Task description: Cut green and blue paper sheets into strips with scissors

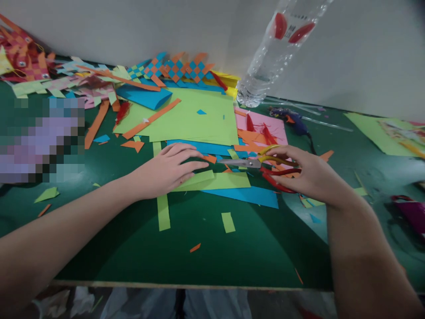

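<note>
My left hand (pixel 174 170) lies palm down with its fingers stretched out, touching light green paper strips (pixel 229 180). It is open; anything under the palm is hidden. My right hand (pixel 308 175) is closed on a pair of scissors (pixel 250 164) with one yellow and one red handle loop. The metal blades point left toward my left fingertips and look nearly closed. Small orange, green and blue paper scraps lie under and around them. Just in front is a blue paper piece (pixel 250 196). Beyond my hands rest light green sheets (pixel 195 117).
Woven paper fish (pixel 181 68) in blue and orange lean at the wall. A clear plastic bottle (pixel 268 62) stands behind the sheets. A dark blue tool (pixel 294 120) with a cord lies right. Pink paper (pixel 279 128), a pixelated object (pixel 43 141) and loose scraps also lie on the green table (pixel 133 257).
</note>
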`<state>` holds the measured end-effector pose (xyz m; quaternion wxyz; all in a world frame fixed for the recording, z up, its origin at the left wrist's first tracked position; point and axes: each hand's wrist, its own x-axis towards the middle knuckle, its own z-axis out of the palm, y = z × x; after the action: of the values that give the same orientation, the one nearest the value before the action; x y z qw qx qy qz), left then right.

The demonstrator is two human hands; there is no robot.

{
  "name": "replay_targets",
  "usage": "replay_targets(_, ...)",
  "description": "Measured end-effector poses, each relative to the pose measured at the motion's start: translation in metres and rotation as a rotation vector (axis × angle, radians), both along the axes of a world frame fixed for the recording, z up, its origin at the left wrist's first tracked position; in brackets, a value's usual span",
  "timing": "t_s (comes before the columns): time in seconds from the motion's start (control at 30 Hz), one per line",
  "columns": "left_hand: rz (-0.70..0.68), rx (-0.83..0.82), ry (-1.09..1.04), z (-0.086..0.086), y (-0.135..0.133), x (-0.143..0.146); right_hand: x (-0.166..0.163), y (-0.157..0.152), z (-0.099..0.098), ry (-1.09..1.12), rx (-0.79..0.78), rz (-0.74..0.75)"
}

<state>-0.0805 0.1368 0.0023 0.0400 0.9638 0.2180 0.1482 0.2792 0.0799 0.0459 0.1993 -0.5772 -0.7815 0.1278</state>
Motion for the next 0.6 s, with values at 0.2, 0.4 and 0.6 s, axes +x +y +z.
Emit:
replay_targets(0.2,-0.066,0.045,-0.018,0.004,0.002,-0.005,0.0,-0.001,-0.002,-0.033,-0.024,-0.012)
replay_targets(0.4,-0.062,-0.009,-0.001,0.006,0.003,-0.009,-0.004,-0.005,-0.003,-0.199,-0.005,-0.03)
replay_targets(0.6,-0.049,-0.017,0.041,0.004,0.003,-0.007,-0.01,-0.009,-0.004,-0.248,-0.054,-0.025)
